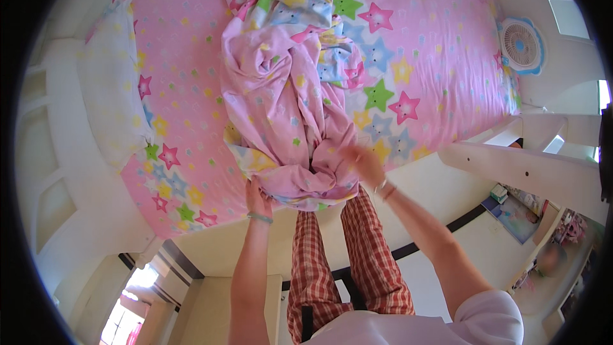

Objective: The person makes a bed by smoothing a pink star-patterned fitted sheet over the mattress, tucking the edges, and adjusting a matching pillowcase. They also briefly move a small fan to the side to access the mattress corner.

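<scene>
A bunched pink bed cover (271,96) printed with stars lies in a twisted heap down the middle of the bed, its near end hanging at the front edge. My left hand (257,199), with a green bracelet on its wrist, grips the near left edge of this cover, and the fabric partly hides the fingers. At the near right side of the heap is my right hand (365,163), smeared by motion. Its fingers are too blurred to show whether they hold the fabric.
Under the heap spreads a matching pink star-print sheet (434,45). A white pillow (112,83) lies by the white headboard (70,153) at left. A small blue-and-white fan (522,45) stands at far right, above white bed-frame rails (530,169).
</scene>
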Motion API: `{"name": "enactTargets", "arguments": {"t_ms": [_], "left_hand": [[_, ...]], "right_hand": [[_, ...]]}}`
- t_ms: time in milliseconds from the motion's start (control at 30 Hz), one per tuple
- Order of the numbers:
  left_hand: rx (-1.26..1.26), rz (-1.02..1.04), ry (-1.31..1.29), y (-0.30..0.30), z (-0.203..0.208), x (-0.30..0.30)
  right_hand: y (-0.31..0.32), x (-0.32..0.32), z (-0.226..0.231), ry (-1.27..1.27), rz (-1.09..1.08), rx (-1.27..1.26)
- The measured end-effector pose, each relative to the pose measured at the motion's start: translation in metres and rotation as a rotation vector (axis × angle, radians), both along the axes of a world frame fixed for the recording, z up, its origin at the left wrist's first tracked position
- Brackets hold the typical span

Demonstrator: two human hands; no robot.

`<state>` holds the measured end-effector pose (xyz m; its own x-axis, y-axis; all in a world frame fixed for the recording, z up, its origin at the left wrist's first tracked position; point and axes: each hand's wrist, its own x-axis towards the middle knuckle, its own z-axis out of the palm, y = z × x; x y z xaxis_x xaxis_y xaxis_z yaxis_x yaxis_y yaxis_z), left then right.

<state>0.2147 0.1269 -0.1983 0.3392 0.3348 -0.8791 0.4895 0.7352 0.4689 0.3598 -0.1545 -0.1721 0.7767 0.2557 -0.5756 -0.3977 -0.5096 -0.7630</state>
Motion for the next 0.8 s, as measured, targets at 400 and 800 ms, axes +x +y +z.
{"name": "enactTargets", "arguments": {"t_ms": [400, 800], "left_hand": [[0.326, 0.109, -0.101, 0.092, 0.034, 0.086], [0.575, 0.582, 0.242, 0.229, 0.178, -0.095]], "right_hand": [[0.042, 0.068, -0.006, -0.023, -0.584, 0.418], [-0.081, -0.108, -0.014, 0.768, -0.631, -0.137]]}}
